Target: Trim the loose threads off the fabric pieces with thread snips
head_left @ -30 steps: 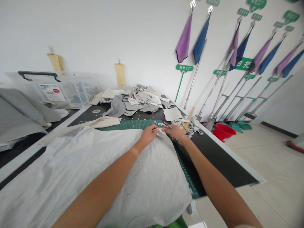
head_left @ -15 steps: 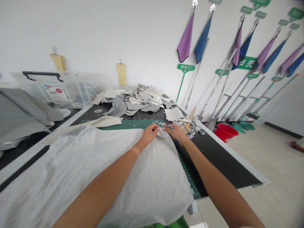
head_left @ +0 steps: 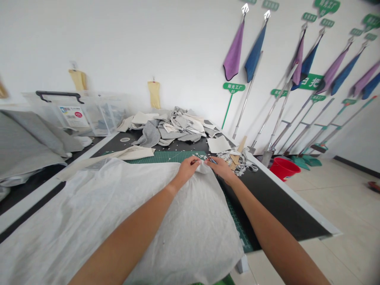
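A large pale grey-white cloth (head_left: 124, 206) spreads over the near part of the table and drapes over its front edge. My left hand (head_left: 188, 166) pinches the cloth's far edge, gathering it into small folds. Close beside it, my right hand (head_left: 221, 168) is closed around small thread snips (head_left: 211, 159) with a dark blue handle, their tips pointing up and left. The right fingertips also touch the gathered edge. Under the cloth lies a green cutting mat (head_left: 166, 157), showing along the back and right side. White scraps (head_left: 194, 153) dot the mat just beyond my hands.
A heap of grey and cream fabric pieces (head_left: 175, 126) covers the table's back. Thin offcuts (head_left: 245, 160) lie to the right by a square piece (head_left: 218, 144). A clear plastic box (head_left: 97, 114) stands back left; a red bucket (head_left: 283, 168) sits on the floor at right.
The view has tilted up slightly, so everything sits a little lower and further right. Both hands keep nearly the same hold at the cloth's edge.
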Available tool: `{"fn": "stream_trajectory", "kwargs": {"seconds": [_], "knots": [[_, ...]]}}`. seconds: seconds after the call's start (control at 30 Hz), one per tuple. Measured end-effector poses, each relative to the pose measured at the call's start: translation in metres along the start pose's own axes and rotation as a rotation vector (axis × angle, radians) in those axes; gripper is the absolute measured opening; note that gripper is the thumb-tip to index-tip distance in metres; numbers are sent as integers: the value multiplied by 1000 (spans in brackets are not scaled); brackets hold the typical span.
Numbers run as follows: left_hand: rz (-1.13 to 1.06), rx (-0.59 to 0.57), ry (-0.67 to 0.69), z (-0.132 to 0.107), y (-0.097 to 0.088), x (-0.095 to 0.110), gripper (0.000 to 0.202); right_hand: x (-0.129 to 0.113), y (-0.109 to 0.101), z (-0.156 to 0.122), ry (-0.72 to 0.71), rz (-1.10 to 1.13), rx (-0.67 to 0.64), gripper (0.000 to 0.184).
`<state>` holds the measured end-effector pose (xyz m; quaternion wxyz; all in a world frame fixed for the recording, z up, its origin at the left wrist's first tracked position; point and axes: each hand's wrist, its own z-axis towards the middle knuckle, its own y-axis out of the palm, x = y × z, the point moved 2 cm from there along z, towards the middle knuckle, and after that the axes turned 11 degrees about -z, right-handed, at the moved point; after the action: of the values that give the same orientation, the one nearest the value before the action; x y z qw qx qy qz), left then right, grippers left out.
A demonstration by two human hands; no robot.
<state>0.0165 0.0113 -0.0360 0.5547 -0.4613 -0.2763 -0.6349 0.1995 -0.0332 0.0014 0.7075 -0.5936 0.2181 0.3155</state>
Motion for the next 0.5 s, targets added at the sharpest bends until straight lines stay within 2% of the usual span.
{"fn": "stream_trajectory", "kwargs": {"seconds": [0.3,0.5], "knots": [[-93,2,-3,0,-1,2,25,-8,6,-1,-49,-36,-11,39],[-107,21,-17,0,-2,4,25,-16,5,-5,-100,-60,10,45]]}}
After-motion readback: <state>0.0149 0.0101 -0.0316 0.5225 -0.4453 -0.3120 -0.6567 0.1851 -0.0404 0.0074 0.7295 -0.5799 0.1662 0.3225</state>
